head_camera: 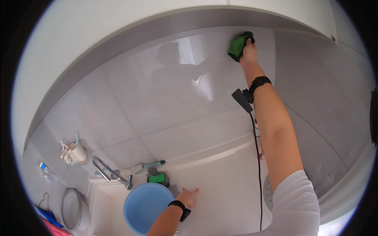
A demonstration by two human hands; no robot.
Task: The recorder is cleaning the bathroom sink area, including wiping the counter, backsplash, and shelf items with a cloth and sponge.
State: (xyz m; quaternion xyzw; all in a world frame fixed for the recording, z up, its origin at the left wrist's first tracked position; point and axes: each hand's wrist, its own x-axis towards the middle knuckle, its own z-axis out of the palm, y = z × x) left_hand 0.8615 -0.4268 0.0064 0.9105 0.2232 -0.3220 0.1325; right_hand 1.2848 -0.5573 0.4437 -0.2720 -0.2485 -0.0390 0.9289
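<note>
High on the glossy grey wall tile [189,79], near the corner, my right hand [249,53] grips a green cloth with black edging [237,47]. The cloth lies against the tile. Down on the white countertop [221,183], my left hand [186,198] is spread with nothing in it, apparently resting there. Just left of that hand, a blue plastic basin [147,206] overlaps the edge of the white sink [102,209]. A black strap with a device and cable [242,100] is on my right wrist, and another black band circles my left wrist.
A chrome faucet [110,172] arches over the sink. Behind the basin are a green-topped box [156,178] and a brush with a blue-grey handle [153,164]. Cups with toothbrushes [73,152] hang on the left wall. A white cabinet [147,11] overhangs the tiles.
</note>
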